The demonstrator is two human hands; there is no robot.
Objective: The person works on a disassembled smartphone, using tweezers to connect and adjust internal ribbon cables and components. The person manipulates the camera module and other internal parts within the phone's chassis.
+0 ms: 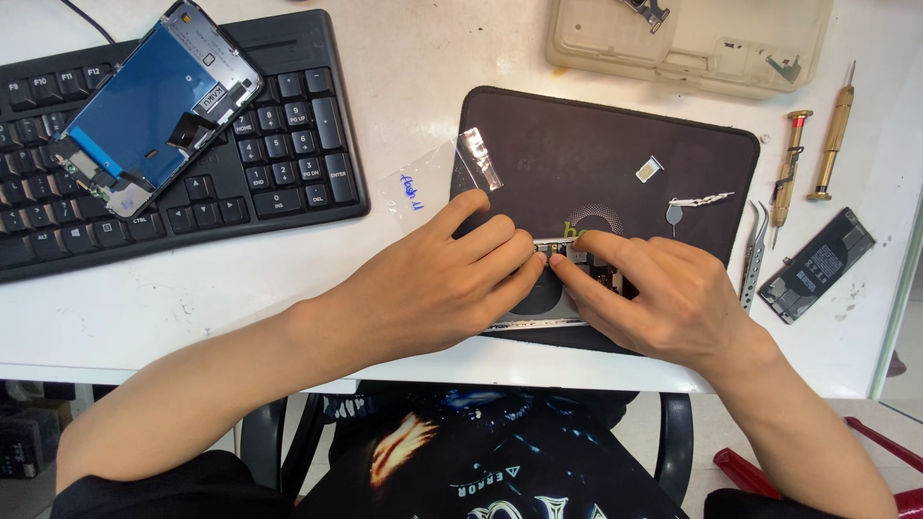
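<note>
Head view: opened silver phone body (553, 312) at frame centre, on dark rectangular work mat (615, 144) near white table's front edge (173, 317); bare mat above. Left hand (433, 288) and right hand (654, 293) both curled over it, fingertips (558, 259) pressing its upper end, nothing lifted. Steel tweezers (753, 255) lie right, black keyboard (279, 163) upper left.

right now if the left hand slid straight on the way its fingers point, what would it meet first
The left hand points right and slightly away, so it would meet the right hand first: their fingertips already nearly touch over the opened silver phone body on the dark rectangular mat.
</note>
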